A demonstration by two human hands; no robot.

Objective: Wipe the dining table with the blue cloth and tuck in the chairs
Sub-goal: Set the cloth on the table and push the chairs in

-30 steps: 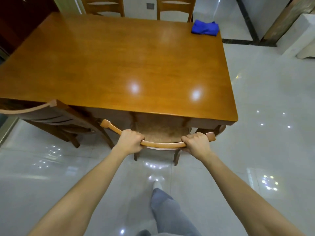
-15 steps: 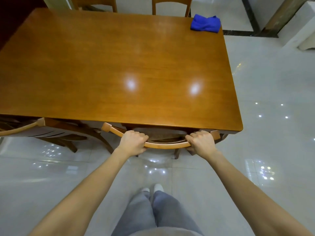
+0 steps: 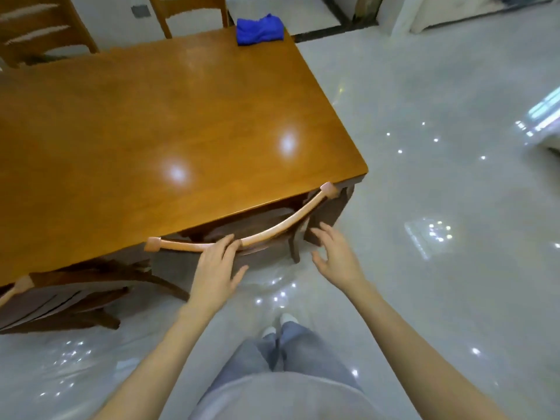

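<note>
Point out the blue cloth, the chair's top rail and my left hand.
blue cloth (image 3: 260, 29), head view, its crumpled middle.
chair's top rail (image 3: 272, 230), head view, curved bar's middle.
left hand (image 3: 216, 267), head view, back.

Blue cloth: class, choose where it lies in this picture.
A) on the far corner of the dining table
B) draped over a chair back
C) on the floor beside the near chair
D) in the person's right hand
A: the blue cloth lies bunched on the far corner of the dining table.

One table (image 3: 151, 116), four chairs (image 3: 272, 230), one blue cloth (image 3: 260, 29), two hands (image 3: 215, 268)
</note>
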